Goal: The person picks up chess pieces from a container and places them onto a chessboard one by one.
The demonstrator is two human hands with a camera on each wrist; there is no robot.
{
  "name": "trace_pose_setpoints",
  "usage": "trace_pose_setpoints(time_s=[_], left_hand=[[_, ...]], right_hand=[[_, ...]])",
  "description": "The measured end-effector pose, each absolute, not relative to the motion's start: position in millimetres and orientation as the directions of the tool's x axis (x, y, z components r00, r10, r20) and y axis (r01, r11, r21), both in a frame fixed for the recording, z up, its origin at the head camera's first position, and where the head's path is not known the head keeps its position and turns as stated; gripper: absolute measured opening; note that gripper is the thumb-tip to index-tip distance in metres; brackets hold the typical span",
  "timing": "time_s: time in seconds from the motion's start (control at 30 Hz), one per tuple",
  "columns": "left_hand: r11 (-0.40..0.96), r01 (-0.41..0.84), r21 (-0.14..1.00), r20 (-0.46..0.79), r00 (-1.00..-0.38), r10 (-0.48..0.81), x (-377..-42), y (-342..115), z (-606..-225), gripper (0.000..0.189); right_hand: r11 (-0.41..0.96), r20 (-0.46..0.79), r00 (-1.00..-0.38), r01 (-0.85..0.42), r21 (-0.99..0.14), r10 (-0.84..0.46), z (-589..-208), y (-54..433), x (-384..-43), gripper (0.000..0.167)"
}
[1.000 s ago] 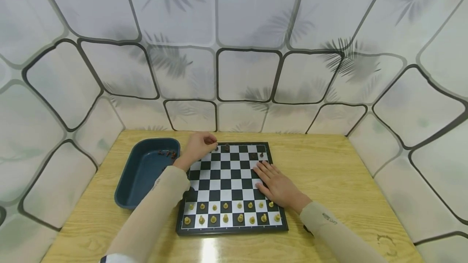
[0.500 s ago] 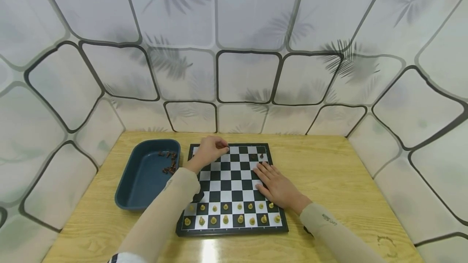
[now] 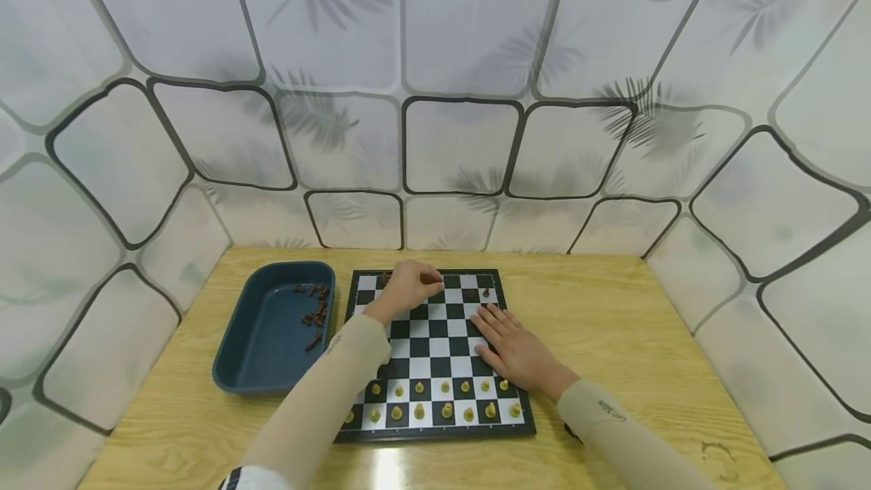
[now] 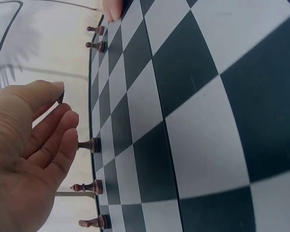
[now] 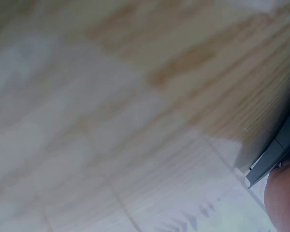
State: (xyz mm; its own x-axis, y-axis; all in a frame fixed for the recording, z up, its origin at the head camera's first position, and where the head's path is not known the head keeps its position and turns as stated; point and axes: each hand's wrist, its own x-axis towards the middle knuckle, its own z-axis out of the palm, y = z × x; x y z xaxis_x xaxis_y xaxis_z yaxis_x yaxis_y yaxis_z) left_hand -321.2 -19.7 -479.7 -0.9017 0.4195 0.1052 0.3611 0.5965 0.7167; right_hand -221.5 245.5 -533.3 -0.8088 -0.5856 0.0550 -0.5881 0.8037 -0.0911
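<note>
My left hand point(image 3: 410, 284) is over the far rows of a black-and-white chessboard point(image 3: 438, 327). In the left wrist view, its thumb and forefinger pinch a small dark chess piece point(image 4: 61, 98), mostly hidden by the fingertips. Brown pieces stand upright along that far edge, among them a bishop point(image 4: 87, 187) and a slim piece point(image 4: 89, 145) just beyond the curled fingers. My right hand point(image 3: 520, 350) lies flat on the board's right side, fingers straight. Close by stands a lone brown piece point(image 3: 486, 293) at the far right corner. Yellow pieces point(image 3: 447, 410) fill the two near rows.
Left of the board sits a blue plastic tray point(image 3: 265, 339), with several brown pieces point(image 3: 314, 316) lying along its right side. Both rest on a wooden table point(image 3: 592, 308). A patterned curtain point(image 3: 449, 142) rises behind the table and along both sides.
My left hand has moved rightward along the far row, and brown pieces at the far left now show behind it. More of the tray's pieces are uncovered by the forearm. My right hand stays put.
</note>
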Motion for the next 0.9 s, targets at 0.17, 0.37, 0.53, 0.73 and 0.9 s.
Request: trace_pose_setpoints(time_s=[0.17, 0.37, 0.53, 0.73, 0.9], left_hand=[[0.607, 0.362, 0.707, 0.101, -0.902, 0.419, -323.0, -13.2, -481.7, 0.017], [0.620, 0.329, 0.712, 0.076, -0.914, 0.398, -322.6, -3.6, -485.0, 0.014], [0.625, 0.307, 0.718, 0.053, -0.919, 0.390, -322.5, 4.9, -488.7, 0.014], [0.621, 0.317, 0.717, 0.072, -0.920, 0.386, -321.0, 10.1, -491.9, 0.012], [0.641, 0.354, 0.681, 0.111, -0.915, 0.387, -322.0, 12.9, -495.9, 0.011]], right_hand=[[0.807, 0.052, -0.812, -0.584, -0.092, -0.582, -534.4, 245.6, -221.8, 0.065], [0.808, 0.056, -0.812, -0.583, -0.089, -0.580, -536.3, 246.1, -222.1, 0.065], [0.809, 0.054, -0.814, -0.581, -0.091, -0.578, -536.1, 245.6, -222.1, 0.065], [0.811, 0.049, -0.816, -0.577, -0.097, -0.575, -534.0, 244.5, -221.7, 0.065], [0.812, 0.040, -0.818, -0.575, -0.103, -0.574, -533.3, 244.2, -221.5, 0.065]])
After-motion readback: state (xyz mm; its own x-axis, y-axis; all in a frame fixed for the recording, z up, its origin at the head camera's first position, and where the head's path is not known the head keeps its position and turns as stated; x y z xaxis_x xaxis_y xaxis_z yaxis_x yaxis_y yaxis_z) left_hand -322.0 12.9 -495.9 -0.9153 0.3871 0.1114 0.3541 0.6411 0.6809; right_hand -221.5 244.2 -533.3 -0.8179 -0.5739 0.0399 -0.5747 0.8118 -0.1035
